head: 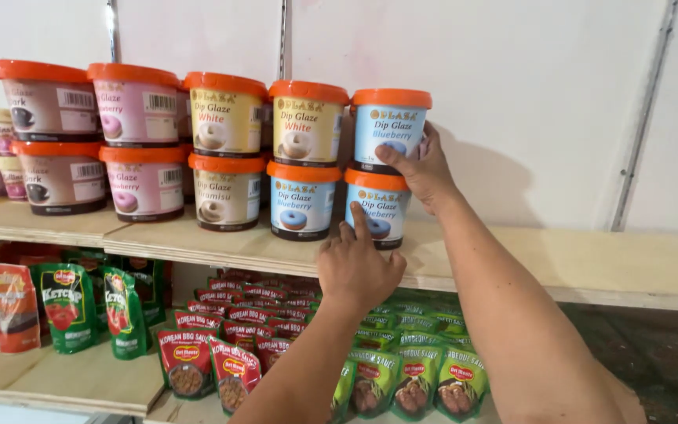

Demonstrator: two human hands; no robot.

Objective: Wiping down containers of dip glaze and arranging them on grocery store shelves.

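Note:
My right hand (424,169) grips the right side of a light-blue tub with an orange lid (388,130). That tub stands on top of a second blue tub (380,208) at the right end of the row. My left hand (357,267) reaches up with its index finger touching the lower blue tub's front; its other fingers are curled. A third blue tub (301,200) stands just left of it. All rest on a wooden shelf (590,267).
Stacked tubs with orange lids fill the shelf leftward: yellow (306,126), cream (224,116), pink (135,106) and grey (47,102). Below, red sauce pouches (198,361), green pouches (402,377) and ketchup pouches (68,306) stand on a lower shelf. White wall behind.

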